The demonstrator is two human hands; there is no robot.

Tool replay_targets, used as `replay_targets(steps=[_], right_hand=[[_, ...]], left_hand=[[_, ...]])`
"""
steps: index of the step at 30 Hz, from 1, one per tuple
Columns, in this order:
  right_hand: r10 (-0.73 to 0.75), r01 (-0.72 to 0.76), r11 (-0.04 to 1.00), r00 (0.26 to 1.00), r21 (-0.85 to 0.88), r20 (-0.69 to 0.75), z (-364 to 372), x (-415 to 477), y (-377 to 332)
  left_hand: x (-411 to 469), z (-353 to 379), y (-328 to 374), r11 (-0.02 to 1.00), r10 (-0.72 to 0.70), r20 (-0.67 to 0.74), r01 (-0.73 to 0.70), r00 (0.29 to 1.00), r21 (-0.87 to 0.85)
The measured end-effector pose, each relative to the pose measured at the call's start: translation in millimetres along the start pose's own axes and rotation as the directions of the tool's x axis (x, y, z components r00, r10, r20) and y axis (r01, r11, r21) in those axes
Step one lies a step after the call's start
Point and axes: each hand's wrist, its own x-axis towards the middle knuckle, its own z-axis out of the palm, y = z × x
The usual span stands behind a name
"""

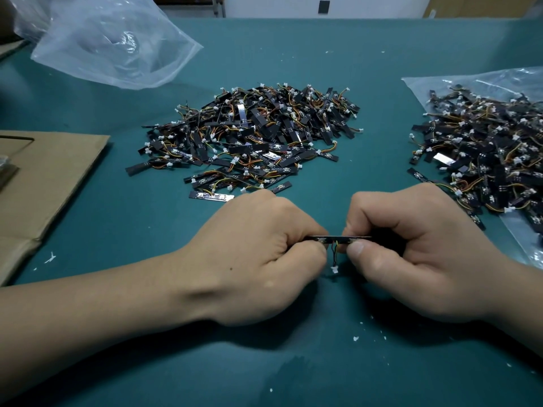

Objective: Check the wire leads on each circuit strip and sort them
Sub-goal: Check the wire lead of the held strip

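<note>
Both forearms reach in from the near edge and meet over the teal table mat (264, 365), knuckles up and fingers curled under. The left hand (258, 254) pinches one end of a single circuit strip (338, 238) between thumb and curled forefinger; the right hand (411, 254) pinches the other end, its thumbnail facing the viewer. The strip is a thin, flat, black, rigid bar held level and edge-on just above the mat, with only a short middle section showing between the two pinches. From that exposed section thin wire leads (333, 255), dark and yellowish, hang straight down to a small white plastic connector (334, 270) between the two thumbs. Beyond the grip, past the knuckles, lies a loose heap of circuit strips (252, 142), matte black bars tangled with orange, yellow and red leads and white connectors, its nearest pieces just beside the left knuckles. To the right of the grip and farther off, a second heap (484, 154) rests on a flattened clear plastic bag (470, 79). Far to the left and beyond, a crumpled translucent empty bag (111, 45) stands puffed. Left of the grip lies a flat brown cardboard sheet (50, 177). Small white scraps (355, 338) dot the smooth mat nearer than the hands.
</note>
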Motion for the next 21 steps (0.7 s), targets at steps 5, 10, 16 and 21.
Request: replay_targets(steps=[5,10,16,21], right_hand=[[-0.002,0.002,1.000,1.000,0.001,0.010,0.6,0.4,0.2],[0.006,-0.006,1.000,1.000,-0.018,0.021,0.7,0.5,0.0],[0.019,-0.018,1.000,1.000,-0.024,0.014,1.3,0.9,1.7],[0.098,-0.107,0.985,0.992,0.136,0.074,-0.5,-0.3,2.8]], left_hand=[[-0.9,1.1,-2.0,0.998,0.008,0.007,-0.009,1.000,0.061],[2.4,-1.3,1.9,0.999,0.032,0.019,-0.031,0.999,-0.038],[-0.5,2.9,-3.6,1.000,-0.001,0.000,0.001,1.000,0.015],[0.4,2.9,-9.6,1.000,-0.002,-0.006,0.002,1.000,0.015]])
